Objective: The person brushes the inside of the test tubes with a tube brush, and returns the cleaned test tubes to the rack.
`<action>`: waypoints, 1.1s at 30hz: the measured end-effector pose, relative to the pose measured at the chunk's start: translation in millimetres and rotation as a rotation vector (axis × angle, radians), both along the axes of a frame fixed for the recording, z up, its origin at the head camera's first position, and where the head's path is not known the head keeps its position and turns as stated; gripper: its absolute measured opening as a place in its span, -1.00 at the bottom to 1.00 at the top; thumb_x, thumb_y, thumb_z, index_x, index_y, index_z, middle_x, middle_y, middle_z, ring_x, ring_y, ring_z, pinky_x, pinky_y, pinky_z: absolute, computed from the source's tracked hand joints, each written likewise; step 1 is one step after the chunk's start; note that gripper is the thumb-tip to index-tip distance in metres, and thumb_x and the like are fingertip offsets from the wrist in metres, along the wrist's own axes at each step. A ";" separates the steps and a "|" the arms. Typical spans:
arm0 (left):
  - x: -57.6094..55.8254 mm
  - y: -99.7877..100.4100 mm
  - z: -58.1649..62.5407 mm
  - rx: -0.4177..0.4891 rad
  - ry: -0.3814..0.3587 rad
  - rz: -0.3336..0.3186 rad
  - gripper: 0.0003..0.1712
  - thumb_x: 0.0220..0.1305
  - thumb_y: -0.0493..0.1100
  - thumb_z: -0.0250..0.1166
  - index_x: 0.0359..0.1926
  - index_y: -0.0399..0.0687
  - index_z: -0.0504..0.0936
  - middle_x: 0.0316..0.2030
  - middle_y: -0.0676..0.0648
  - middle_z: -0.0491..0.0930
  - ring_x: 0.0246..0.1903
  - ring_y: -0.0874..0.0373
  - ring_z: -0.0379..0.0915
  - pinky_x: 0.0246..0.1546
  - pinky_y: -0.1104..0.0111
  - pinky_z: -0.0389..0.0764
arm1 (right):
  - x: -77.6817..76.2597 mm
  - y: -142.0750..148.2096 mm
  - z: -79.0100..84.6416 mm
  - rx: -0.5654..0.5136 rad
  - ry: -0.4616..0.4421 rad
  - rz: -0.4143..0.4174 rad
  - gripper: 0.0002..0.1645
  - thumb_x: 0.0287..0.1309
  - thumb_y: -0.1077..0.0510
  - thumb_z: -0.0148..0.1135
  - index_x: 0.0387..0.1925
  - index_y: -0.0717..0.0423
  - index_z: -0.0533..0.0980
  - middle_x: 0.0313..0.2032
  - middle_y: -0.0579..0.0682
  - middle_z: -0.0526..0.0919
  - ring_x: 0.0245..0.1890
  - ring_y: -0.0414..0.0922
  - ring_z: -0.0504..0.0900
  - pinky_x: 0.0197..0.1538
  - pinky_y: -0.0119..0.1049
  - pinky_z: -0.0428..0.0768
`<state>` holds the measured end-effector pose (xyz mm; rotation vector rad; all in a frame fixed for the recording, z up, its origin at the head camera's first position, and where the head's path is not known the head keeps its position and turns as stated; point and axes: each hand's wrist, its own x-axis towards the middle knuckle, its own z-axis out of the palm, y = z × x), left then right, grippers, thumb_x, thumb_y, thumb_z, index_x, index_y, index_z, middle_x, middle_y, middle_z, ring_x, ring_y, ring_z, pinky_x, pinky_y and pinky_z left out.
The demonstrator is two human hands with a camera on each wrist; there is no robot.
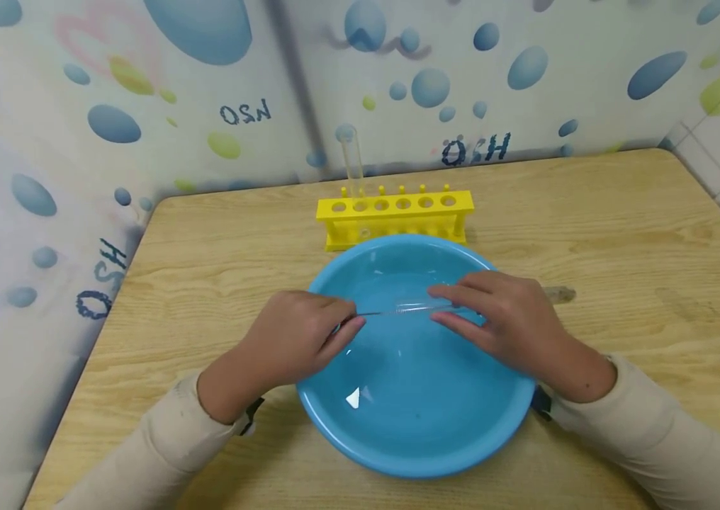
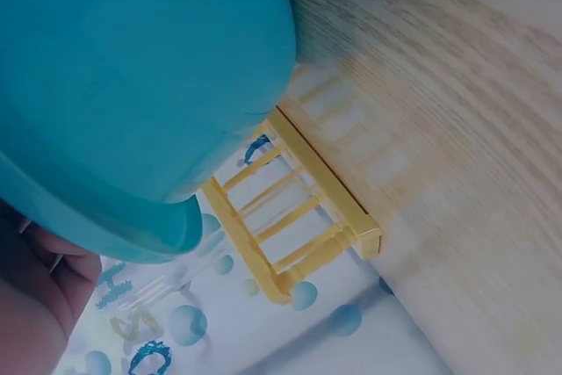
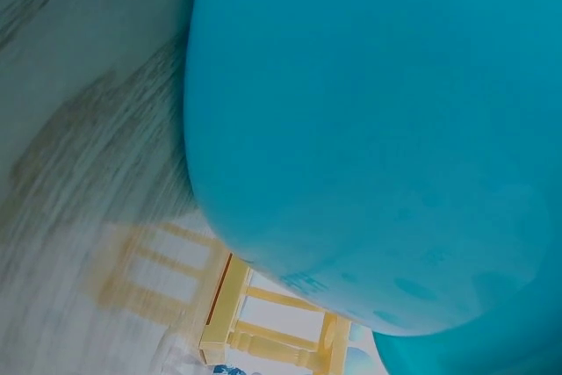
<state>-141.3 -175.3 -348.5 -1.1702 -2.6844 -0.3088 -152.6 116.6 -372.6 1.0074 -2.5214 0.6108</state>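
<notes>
Above the blue basin (image 1: 417, 425), my left hand (image 1: 299, 333) pinches a thin wire-like rod (image 1: 375, 313) between thumb and forefinger. The rod runs right towards a clear test tube (image 1: 420, 306), held level. My right hand (image 1: 509, 315) grips that tube's right part with thumb and fingers, hiding its end. Beyond the right hand shows a greyish-brown tip (image 1: 560, 294); I cannot tell whether it joins the rod. In the left wrist view, part of the left hand (image 2: 53, 287) is beside the basin's rim (image 2: 105, 226). The basin's outer wall (image 3: 378, 129) fills much of the right wrist view.
Behind the basin stands a yellow test tube rack (image 1: 396, 202). An upright clear test tube (image 1: 352, 163) sits in one of its left holes. The wooden table (image 1: 220, 241) meets a wall covering (image 1: 175, 127) with blue and green spots at the back and left.
</notes>
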 end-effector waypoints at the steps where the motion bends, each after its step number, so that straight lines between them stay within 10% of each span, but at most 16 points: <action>1: 0.6 -1.1 0.5 0.017 -0.008 0.006 -0.73 0.37 -0.04 0.25 -0.48 0.05 0.48 -0.71 0.16 0.28 -0.69 0.34 0.17 -0.65 0.55 0.22 | 0.1 -0.1 0.0 -0.003 0.002 -0.001 -0.49 -0.11 -0.01 0.62 -0.04 -0.06 0.71 -0.39 -0.07 0.73 -0.44 -0.20 0.68 -0.43 -0.34 0.64; 13: 3.1 -6.0 0.7 0.236 -0.134 0.001 -0.82 0.37 -0.17 0.19 -0.42 0.02 0.55 -0.64 0.14 0.38 -0.61 0.36 0.27 -0.59 0.54 0.39 | 1.0 1.7 0.6 -0.012 0.021 -0.003 -0.47 -0.13 0.01 0.63 -0.02 -0.06 0.71 -0.41 -0.07 0.71 -0.45 -0.21 0.66 -0.44 -0.36 0.61; 29: 4.7 7.9 11.5 0.532 -0.823 0.204 -0.54 0.44 -0.23 -0.08 -0.64 -0.19 0.49 -0.73 0.00 0.31 -0.67 0.16 0.22 -0.61 0.42 0.31 | 0.8 2.6 -2.0 -0.033 0.042 0.000 -0.42 -0.18 0.05 0.65 0.00 -0.04 0.71 -0.40 -0.03 0.72 -0.45 -0.17 0.67 -0.44 -0.33 0.64; 33: 4.4 8.2 11.5 0.425 -0.690 0.208 -0.56 0.44 -0.22 -0.04 -0.64 -0.14 0.46 -0.74 0.05 0.28 -0.68 0.21 0.20 -0.62 0.46 0.30 | 0.6 2.3 -1.5 -0.033 0.037 0.001 -0.44 -0.15 0.03 0.64 -0.01 -0.04 0.71 -0.40 -0.04 0.72 -0.46 -0.18 0.66 -0.44 -0.35 0.63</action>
